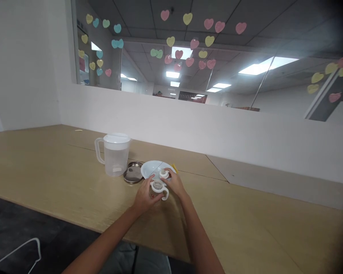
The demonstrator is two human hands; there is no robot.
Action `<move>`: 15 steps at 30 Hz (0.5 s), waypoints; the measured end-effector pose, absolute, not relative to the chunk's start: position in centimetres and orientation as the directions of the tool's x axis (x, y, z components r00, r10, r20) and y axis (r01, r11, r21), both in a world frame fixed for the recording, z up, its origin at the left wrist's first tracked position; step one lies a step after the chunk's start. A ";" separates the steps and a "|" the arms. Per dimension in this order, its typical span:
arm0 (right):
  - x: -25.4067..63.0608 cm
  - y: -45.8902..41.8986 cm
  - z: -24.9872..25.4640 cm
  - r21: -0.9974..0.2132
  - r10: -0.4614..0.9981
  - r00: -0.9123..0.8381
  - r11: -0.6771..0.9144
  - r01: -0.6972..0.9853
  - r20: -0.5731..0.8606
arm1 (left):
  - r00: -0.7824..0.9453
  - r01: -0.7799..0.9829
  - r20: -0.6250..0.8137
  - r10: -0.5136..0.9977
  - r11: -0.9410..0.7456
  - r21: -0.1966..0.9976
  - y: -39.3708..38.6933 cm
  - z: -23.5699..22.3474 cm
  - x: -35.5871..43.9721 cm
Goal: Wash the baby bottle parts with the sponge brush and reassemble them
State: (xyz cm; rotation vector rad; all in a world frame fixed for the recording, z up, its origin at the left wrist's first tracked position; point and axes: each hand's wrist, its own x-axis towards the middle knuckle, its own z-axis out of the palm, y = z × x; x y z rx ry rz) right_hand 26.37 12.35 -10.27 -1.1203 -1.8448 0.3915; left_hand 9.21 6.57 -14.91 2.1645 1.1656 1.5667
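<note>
My left hand [144,196] is wrapped round a small clear bottle [157,186] with a white collar and a curved white handle [165,195] on its right side. The bottle's mouth is uncovered and faces up. Just above and behind it, my right hand [173,182] pinches a white screw-on bottle top [164,174], apart from the bottle. A pale blue-white plate [147,166] lies behind both hands and is partly covered by them. The lower part of the bottle is mostly hidden by my left fingers.
A lidded clear pitcher [116,156] stands to the left, its handle pointing left. Between pitcher and plate lies a shallow round metal dish [133,173]. Something thin and yellow [174,168] shows at the plate's right edge. A white wall [188,125] with a window borders the wooden table [60,171].
</note>
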 end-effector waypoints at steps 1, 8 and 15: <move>26.3 12.3 -10.3 -0.648 0.831 -0.188 0.531 0.547 0.523 | 0.115 0.467 0.698 0.707 -0.659 0.590 6.6 -14.9 9.2; 26.6 12.1 -11.1 -0.593 0.722 0.011 0.560 0.579 0.692 | 0.106 0.463 0.701 0.705 -0.659 0.593 6.5 -14.9 9.2; 27.9 12.0 -12.0 -0.553 0.638 0.141 0.512 0.657 0.757 | 0.092 0.453 0.685 0.723 -0.643 0.618 6.3 -14.8 9.1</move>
